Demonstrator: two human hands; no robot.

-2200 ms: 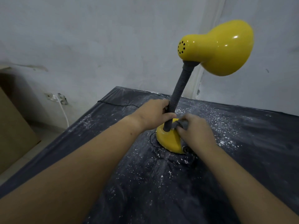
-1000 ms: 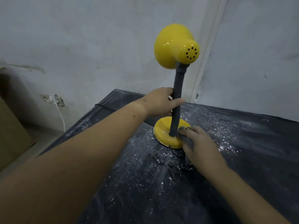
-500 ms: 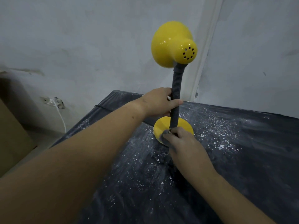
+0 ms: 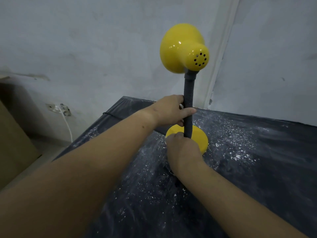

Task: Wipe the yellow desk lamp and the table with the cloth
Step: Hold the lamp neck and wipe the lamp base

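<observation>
Where the yellow desk lamp (image 4: 180, 48) stands: upright on the dark bench (image 4: 257, 169), its base (image 4: 199, 138) right beneath both hands.
Left hand (image 4: 169, 111): grip curled round the grey neck (image 4: 188, 90), thumb across the front, shade high above it.
Right hand (image 4: 181, 150): pressed on the base at the neck's foot; the cloth is out of sight, so I cannot tell how that grip is set.
Around the grips: white crumbs (image 4: 236, 157) litter the bench, thickest right of the base.
Risk: the lamp looks top-heavy. If the left grip slackens while the right rubs sideways, I'd expect the base to skid or tip.
</observation>
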